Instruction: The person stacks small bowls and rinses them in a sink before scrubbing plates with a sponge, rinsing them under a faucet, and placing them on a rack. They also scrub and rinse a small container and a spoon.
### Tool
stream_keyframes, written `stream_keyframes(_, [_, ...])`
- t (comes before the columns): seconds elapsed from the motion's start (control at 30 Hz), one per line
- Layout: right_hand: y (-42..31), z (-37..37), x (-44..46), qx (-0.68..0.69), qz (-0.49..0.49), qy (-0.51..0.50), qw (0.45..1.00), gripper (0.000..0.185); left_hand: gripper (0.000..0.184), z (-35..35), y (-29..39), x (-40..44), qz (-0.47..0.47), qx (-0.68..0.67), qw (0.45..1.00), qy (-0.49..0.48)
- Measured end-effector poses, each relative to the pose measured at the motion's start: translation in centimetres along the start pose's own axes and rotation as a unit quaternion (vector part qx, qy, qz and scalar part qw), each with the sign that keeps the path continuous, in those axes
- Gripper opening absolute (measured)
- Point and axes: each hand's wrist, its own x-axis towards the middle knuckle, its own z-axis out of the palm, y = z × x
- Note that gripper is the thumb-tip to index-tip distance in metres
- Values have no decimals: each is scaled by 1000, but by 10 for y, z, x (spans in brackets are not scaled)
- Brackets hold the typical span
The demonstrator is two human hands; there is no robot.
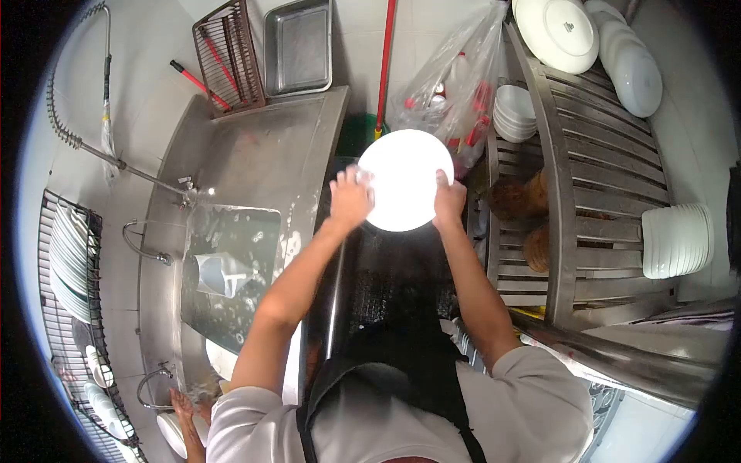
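Note:
A round white plate (407, 179) is held up in front of me, its flat face toward the camera. My right hand (449, 201) grips its right edge, thumb on the face and fingers tucked behind. By the left edge, my left hand (351, 197) has its fingers spread and slightly blurred; whether it touches the rim I cannot tell.
On the left is a steel sink (289, 239) with cloudy water and a white dish (224, 274). Another person's hand (184, 405) works at lower left. A slatted rack (610, 185) holds stacked bowls (513, 113) and dishes (678, 241). A plastic bag (455, 92) hangs ahead.

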Motion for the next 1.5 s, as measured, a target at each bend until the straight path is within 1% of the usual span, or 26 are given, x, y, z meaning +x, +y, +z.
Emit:
stream_keyframes(0.13, [-31,12,-38,-69,-39,-19,997,43,36,13,13,40,0,-40,988,149])
stream_keyframes(0.17, [-37,13,-44,-110,-61,-25,992,45,35,17,29,36,21,-78,989,127])
stream_keyframes(0.23, [-33,13,-36,-85,-34,3,996,48,32,11,57,23,68,-150,982,87])
stream_keyframes(0.3, [-8,10,-11,-58,-21,37,997,55,31,-10,57,-12,200,-229,949,89])
stream_keyframes(0.33, [-9,6,-7,-13,-38,28,999,56,34,-3,44,-20,226,-215,946,92])
stream_keyframes(0.37, [-5,4,-11,32,-45,17,998,58,35,3,35,-17,162,-184,965,95])
stream_keyframes(0.43, [-2,8,-14,-58,-20,-8,998,57,37,11,23,-5,25,-123,987,99])
stream_keyframes(0.47, [-1,11,-18,-103,-8,-22,994,57,37,8,25,10,-26,-98,982,157])
stream_keyframes(0.57, [-32,24,-53,-60,-44,-47,996,57,39,-12,45,37,-21,-165,974,151])
stream_keyframes(0.63, [-36,22,-43,-13,-12,-30,999,53,38,-26,59,17,141,-240,955,103])
stream_keyframes(0.7, [-37,12,-29,9,-17,-4,1000,54,37,-29,65,-19,185,-260,943,94])
stream_keyframes(0.73, [-21,12,-19,162,-25,-37,986,54,37,-30,56,-29,180,-222,955,74])
stream_keyframes(0.77, [-20,13,-18,122,-17,-38,992,55,37,-31,46,-36,176,-185,966,51])
stream_keyframes(0.83, [-16,12,-23,41,4,-33,999,56,35,-8,21,-24,51,-140,986,73])
stream_keyframes(0.9, [-17,24,-37,-1,-3,-37,999,57,35,-10,9,3,-31,-109,979,170])
stream_keyframes(0.97, [-21,29,-49,-77,-56,-60,994,56,36,-17,19,15,-35,-153,975,157])
stream_keyframes(1.03, [-36,28,-52,-55,-25,-63,996,56,35,-20,37,-2,65,-191,971,129])
stream_keyframes(1.07, [-27,27,-42,-38,-29,-55,997,56,35,-23,41,-16,141,-189,959,159])
stream_keyframes(1.17, [-10,27,-35,-17,-50,-48,997,55,35,-9,29,-14,24,-163,973,159])
stream_keyframes(1.2, [-9,30,-37,-23,-61,-50,997,54,35,-9,25,-3,-75,-157,966,190])
stream_keyframes(1.27, [-13,32,-40,-83,-71,-67,992,51,35,-15,27,3,-28,-180,969,167])
stream_keyframes(1.3, [-14,31,-40,-48,-27,-78,995,51,35,-17,29,3,-12,-190,969,157])
stream_keyframes(1.33, [-15,32,-37,-14,18,-94,995,50,38,-17,36,-2,66,-264,954,128])
stream_keyframes(1.37, [-17,37,-36,19,66,-116,991,50,39,-25,47,-15,149,-263,945,123])
stream_keyframes(1.4, [-28,35,-44,40,42,-112,992,50,39,-24,53,-34,114,-207,960,151])
stream_keyframes(1.5, [-22,36,-47,164,35,-124,978,48,39,-42,30,-72,86,-224,971,17])
